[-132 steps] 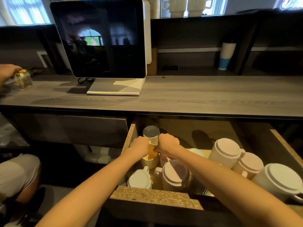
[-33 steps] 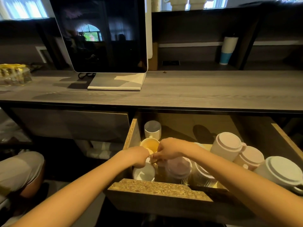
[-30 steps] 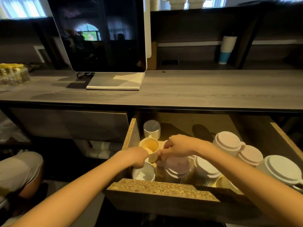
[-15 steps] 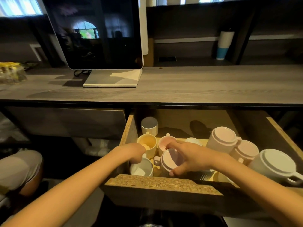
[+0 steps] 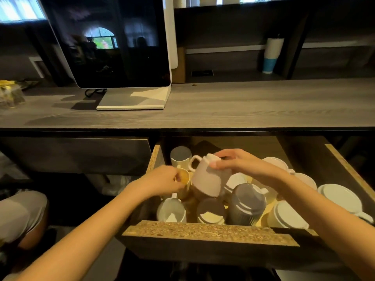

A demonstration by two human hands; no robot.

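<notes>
An open wooden drawer (image 5: 209, 232) under the counter holds several white and pale pink mugs, most of them upside down. My right hand (image 5: 241, 165) grips the base of an upside-down pale pink mug (image 5: 209, 181) and holds it lifted above the others, its handle pointing left. My left hand (image 5: 162, 182) pinches the rim of an upright yellow-lined mug (image 5: 184, 177) at the drawer's left side. A grey-based mug (image 5: 180, 157) stands behind it at the back left.
A grey wooden counter (image 5: 243, 106) runs above the drawer, with a dark monitor (image 5: 109, 41) on a white stand at the left. A white and blue tumbler (image 5: 271, 55) stands on the back shelf. A clear packet (image 5: 10, 94) lies at the far left. Someone's knee (image 5: 22, 216) shows at lower left.
My right hand has lifted the upside-down pink mug up out of the cluster. My left hand has closed on the rim of the yellow-lined mug.
</notes>
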